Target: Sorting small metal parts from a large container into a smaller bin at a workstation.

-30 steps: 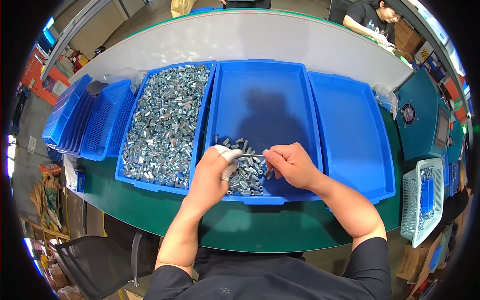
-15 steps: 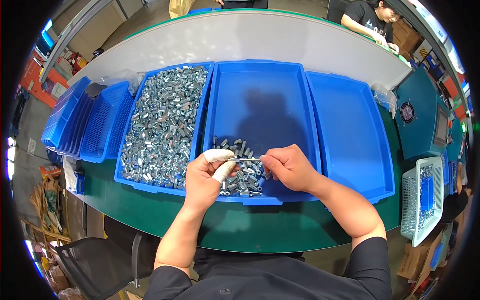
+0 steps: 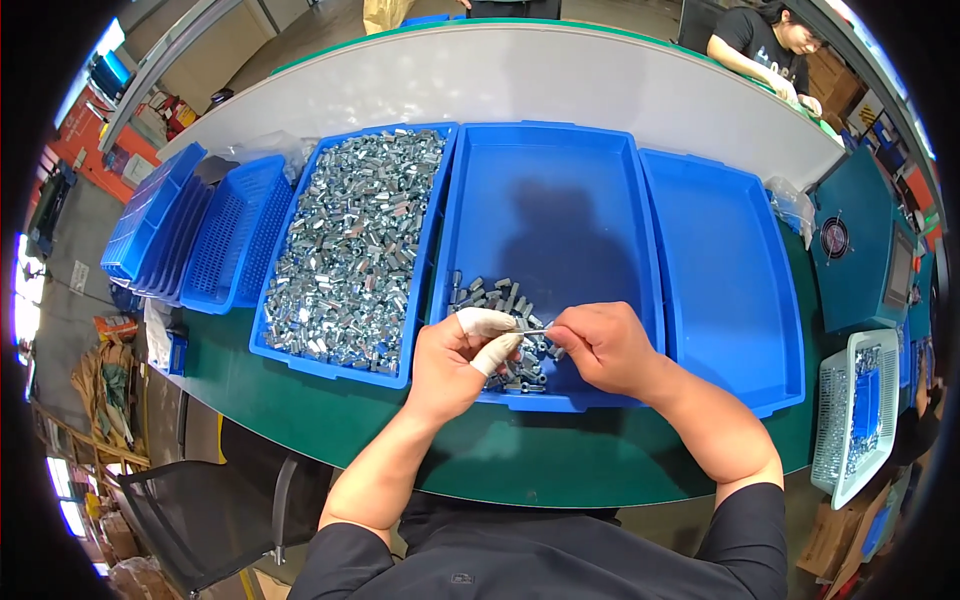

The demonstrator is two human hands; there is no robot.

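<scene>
My left hand [image 3: 450,368], with white coverings on thumb and index finger, pinches a small metal piece that its fingertips mostly hide; it looks like one of the hex standoffs. From there a thin metal rod [image 3: 535,331] runs across to my right hand [image 3: 606,345], whose thumb and fingers grip its other end. Whether the rod sits inside the piece I cannot tell. Both hands are over the near part of the middle blue tray [image 3: 550,150]. Beneath them lies a loose pile of silvery hex standoffs [image 3: 528,372], partly covered by the hands.
A blue tray heaped with hex standoffs [image 3: 350,230] stands left, another blue tray [image 3: 730,270] right. Blue baskets [image 3: 235,235] stand at far left. A green machine [image 3: 860,240] and a pale basket [image 3: 830,430] are at right. Beyond the partition [image 3: 400,85] a person [image 3: 765,50] works.
My hands have drawn closer together, and less of the rod shows between them. The whole scene has shifted a little to the right in the picture.
</scene>
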